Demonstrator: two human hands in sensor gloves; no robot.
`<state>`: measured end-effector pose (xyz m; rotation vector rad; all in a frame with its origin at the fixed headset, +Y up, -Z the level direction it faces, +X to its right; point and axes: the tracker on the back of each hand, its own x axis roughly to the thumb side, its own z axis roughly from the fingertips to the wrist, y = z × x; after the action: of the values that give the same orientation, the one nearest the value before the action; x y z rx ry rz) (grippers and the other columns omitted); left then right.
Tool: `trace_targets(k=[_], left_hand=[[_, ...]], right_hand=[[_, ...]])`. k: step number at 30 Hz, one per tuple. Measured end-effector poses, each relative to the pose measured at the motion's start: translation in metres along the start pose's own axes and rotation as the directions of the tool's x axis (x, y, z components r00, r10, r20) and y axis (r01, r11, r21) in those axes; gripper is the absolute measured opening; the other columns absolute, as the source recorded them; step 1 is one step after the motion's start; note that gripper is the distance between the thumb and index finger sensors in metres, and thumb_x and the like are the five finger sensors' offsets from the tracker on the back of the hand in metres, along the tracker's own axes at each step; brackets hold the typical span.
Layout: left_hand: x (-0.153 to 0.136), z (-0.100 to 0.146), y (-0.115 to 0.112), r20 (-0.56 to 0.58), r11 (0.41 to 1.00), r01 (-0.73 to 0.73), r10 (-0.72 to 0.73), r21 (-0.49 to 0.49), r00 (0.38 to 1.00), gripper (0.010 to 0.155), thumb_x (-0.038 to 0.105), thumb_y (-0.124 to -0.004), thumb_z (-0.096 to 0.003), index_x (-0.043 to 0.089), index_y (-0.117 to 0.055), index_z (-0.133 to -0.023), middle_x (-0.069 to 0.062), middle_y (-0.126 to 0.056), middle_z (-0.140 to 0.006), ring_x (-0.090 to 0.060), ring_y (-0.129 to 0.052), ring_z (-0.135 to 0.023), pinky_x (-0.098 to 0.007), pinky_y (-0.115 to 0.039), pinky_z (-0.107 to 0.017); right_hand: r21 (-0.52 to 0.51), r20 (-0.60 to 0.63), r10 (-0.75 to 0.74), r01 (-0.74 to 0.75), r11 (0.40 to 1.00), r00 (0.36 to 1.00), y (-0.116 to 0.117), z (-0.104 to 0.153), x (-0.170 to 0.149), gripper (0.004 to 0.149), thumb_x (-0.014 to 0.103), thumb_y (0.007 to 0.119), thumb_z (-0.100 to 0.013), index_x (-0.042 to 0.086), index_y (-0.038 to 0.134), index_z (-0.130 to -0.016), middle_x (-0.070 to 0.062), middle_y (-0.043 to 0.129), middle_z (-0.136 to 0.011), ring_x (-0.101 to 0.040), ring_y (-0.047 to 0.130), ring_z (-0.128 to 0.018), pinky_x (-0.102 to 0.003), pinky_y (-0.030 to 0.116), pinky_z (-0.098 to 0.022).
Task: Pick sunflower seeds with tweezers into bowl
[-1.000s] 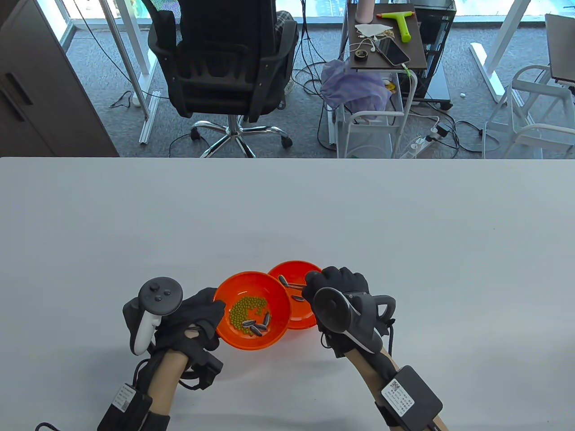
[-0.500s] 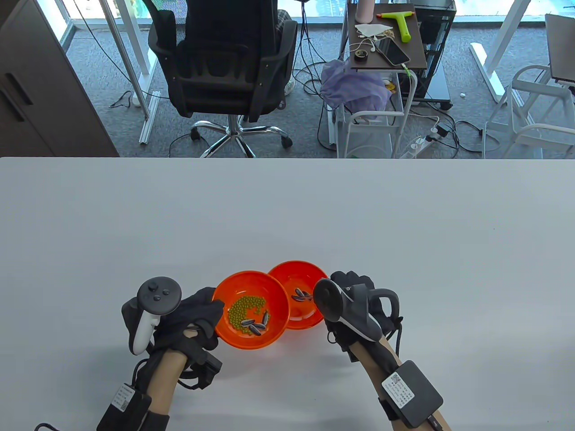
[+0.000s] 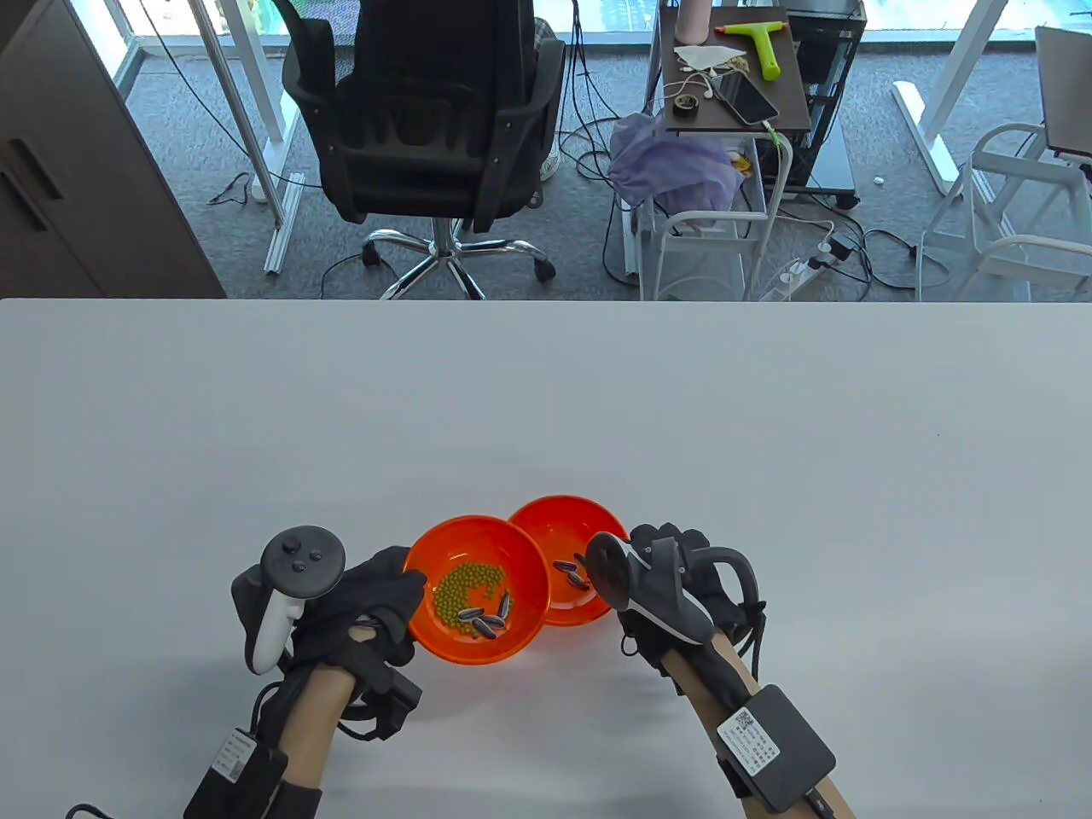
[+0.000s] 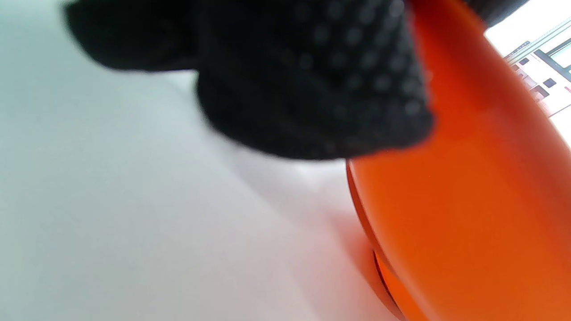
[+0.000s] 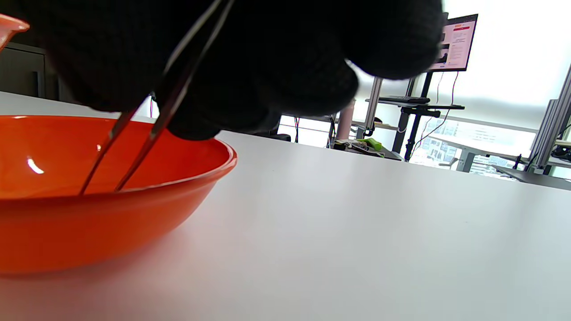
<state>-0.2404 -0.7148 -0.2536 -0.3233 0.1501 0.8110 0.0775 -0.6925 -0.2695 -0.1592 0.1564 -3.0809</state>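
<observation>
Two orange bowls touch on the white table. The nearer left bowl [image 3: 444, 546] holds green beans [image 3: 461, 589] and a few sunflower seeds [image 3: 486, 616]. The right bowl [image 3: 554, 520] holds a few sunflower seeds [image 3: 573, 573]. My left hand [image 3: 375, 597] grips the left bowl's left rim; its fingers [image 4: 312, 80] press the bowl's wall [image 4: 468, 200]. My right hand [image 3: 687, 539] is at the right bowl's right rim and holds metal tweezers [image 5: 147, 120]. Their two arms are slightly apart and reach down into the right bowl [image 5: 111, 223]. The tips are hidden behind its rim.
The white table [image 3: 768, 444] stretches wide behind and to both sides of the bowls. Beyond its far edge stand an office chair [image 3: 426, 128] and a cart with small items [image 3: 734, 77], off the table.
My right hand has drawn back from over the right bowl to its right rim and tilted left. The seeds in the right bowl now lie together. The left hand has not moved.
</observation>
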Motion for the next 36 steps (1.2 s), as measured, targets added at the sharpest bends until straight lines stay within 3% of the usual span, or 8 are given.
trace_targets(k=[10, 18, 24, 36], left_hand=[[0.0, 0.0, -0.001, 0.001, 1.0, 0.0, 0.0, -0.003, 1.0, 0.051, 0.039, -0.079, -0.0467, 0.015, -0.081, -0.091, -0.006, -0.105, -0.041, -0.011, -0.105, -0.004, -0.034, -0.094, -0.016], [0.001, 0.0, -0.001, 0.008, 1.0, -0.002, 0.002, -0.011, 1.0, 0.051, 0.039, -0.079, -0.0467, 0.015, -0.081, -0.091, -0.006, -0.105, -0.041, -0.012, -0.105, -0.004, -0.034, -0.094, -0.016], [0.005, 0.002, -0.005, 0.029, 0.999, 0.006, -0.005, -0.033, 1.0, 0.05, 0.039, -0.079, -0.0467, 0.015, -0.081, -0.091, -0.006, -0.105, -0.041, -0.011, -0.105, -0.004, -0.034, -0.094, -0.016], [0.007, 0.003, -0.008, 0.045, 0.999, 0.017, -0.015, -0.046, 0.999, 0.05, 0.039, -0.079, -0.0467, 0.015, -0.081, -0.091, -0.006, -0.105, -0.041, -0.011, -0.105, -0.004, -0.034, -0.094, -0.016]], right_hand=[[-0.237, -0.02, -0.204, 0.193, 0.952, 0.979, -0.032, 0.01, -0.004, 0.042, 0.045, 0.092, -0.029, 0.027, 0.104, -0.065, 0.005, 0.105, -0.055, -0.014, 0.1, -0.039, -0.038, 0.086, -0.044], [-0.22, 0.179, -0.288, 0.324, 0.92, 0.941, -0.043, 0.02, 0.015, 0.042, 0.045, 0.092, -0.029, 0.029, 0.104, -0.065, 0.006, 0.105, -0.056, -0.014, 0.1, -0.041, -0.037, 0.086, -0.045], [-0.183, 0.343, -0.213, 0.288, 0.94, 0.915, -0.033, 0.031, 0.044, 0.042, 0.046, 0.091, -0.028, 0.03, 0.103, -0.065, 0.007, 0.104, -0.056, -0.012, 0.1, -0.041, -0.037, 0.086, -0.046], [-0.168, 0.406, -0.137, 0.222, 0.961, 0.903, -0.025, 0.037, 0.058, 0.043, 0.047, 0.092, -0.027, 0.031, 0.103, -0.065, 0.007, 0.104, -0.056, -0.013, 0.1, -0.041, -0.037, 0.086, -0.046]])
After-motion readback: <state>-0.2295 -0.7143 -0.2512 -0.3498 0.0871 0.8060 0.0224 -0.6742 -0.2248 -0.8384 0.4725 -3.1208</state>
